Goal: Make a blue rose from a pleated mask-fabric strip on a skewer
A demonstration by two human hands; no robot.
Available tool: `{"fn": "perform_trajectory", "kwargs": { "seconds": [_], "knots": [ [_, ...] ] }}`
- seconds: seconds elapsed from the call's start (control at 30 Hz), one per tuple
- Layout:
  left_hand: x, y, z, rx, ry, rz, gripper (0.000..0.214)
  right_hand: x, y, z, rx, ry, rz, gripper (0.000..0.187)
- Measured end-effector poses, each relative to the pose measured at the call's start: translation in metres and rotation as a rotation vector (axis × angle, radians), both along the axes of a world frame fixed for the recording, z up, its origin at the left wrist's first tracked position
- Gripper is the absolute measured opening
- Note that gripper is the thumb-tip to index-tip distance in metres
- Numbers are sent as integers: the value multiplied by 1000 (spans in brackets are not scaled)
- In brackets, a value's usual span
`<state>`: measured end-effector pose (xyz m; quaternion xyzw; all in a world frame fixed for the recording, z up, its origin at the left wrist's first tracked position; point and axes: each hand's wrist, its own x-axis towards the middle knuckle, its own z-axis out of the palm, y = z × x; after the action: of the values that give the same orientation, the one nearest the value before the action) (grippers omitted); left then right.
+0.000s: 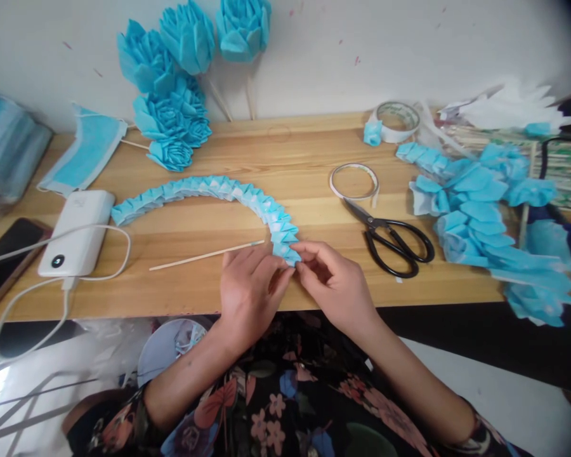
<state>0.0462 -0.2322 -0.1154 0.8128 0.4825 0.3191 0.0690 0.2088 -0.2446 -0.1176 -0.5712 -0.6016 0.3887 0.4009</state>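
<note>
In the head view both forearms come up from the bottom of the frame and meet just below the centre, at the near edge of the wooden table [276, 152]. The left hand [250, 285] lies back-up, its fingers held close together and angled up and to the right, with their tips pressed onto the end of a folded blue strip [209, 188]. The right hand [335, 282] faces it from the right with the wrist bent inward, thumb and forefinger pinching that same end and the other fingers curled loosely beneath. The strip is a chain of small, overlapping pleated pieces in light blue with paler patches. It arcs from the hands up through the centre of the frame and down to the left, ending just beside a white power bank [78, 231]. A thin wooden stick [204, 256] lies on the table under the arc, its right end near the left hand's fingertips. Black scissors [394, 238] lie right of the hands, below a loose tape ring [354, 181]. Blue paper flowers [171, 120] stand in the upper left, and a heap of blue folded pieces [476, 209] fills the right side.
</note>
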Motion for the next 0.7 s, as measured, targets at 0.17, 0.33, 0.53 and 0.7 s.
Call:
{"fn": "perform_trajectory", "kwargs": {
  "seconds": [0.17, 0.33, 0.53, 0.7],
  "knots": [
    [1, 0, 1, -24, -2, 6, 12, 0, -1, -1, 64, -59, -5, 26],
    [0, 0, 1, -26, -5, -3, 9, 0, 0, 1, 64, -60, 25, 25],
    [0, 0, 1, -51, -27, -32, 10, -1, 2, 1, 77, -93, 25, 26],
    [-1, -1, 0, -70, -57, -57, 11, 0, 2, 3, 110, -156, 51, 28]
  ]
}}
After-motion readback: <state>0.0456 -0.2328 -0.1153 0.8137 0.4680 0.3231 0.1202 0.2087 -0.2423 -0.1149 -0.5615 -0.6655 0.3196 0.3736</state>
